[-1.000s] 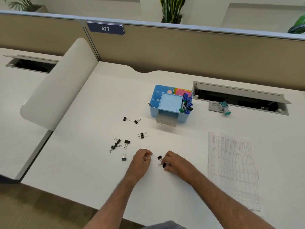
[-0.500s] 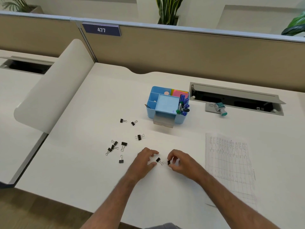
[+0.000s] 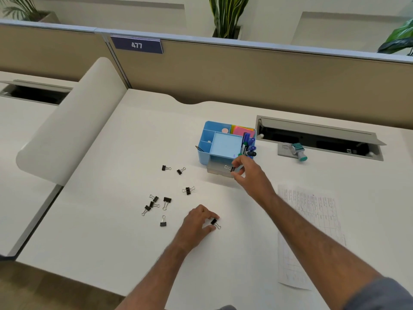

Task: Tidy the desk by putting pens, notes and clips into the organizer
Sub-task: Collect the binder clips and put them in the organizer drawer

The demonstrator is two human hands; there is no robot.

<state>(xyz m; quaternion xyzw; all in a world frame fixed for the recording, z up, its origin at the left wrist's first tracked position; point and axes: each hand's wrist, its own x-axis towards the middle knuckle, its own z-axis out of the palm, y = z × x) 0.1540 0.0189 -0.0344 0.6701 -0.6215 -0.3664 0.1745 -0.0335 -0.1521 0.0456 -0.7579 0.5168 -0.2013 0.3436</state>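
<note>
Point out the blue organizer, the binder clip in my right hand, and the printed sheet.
blue organizer (image 3: 203, 142): head view, left outer wall.
binder clip (image 3: 232, 169): head view, black body, pinched by the right hand (image 3: 248, 175).
printed sheet (image 3: 312, 211): head view, printed table area.

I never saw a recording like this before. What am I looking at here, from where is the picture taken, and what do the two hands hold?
There is no machine: a person tidies a desk with bare hands. The one camera sits on the person's head and looks forward and down. The right hand pinches a black binder clip over the clear drawer of the blue organizer, which already holds markers and coloured notes. The left hand rests its fingertips on another clip on the desk. More clips lie loose to the left; a printed sheet lies to the right.
</note>
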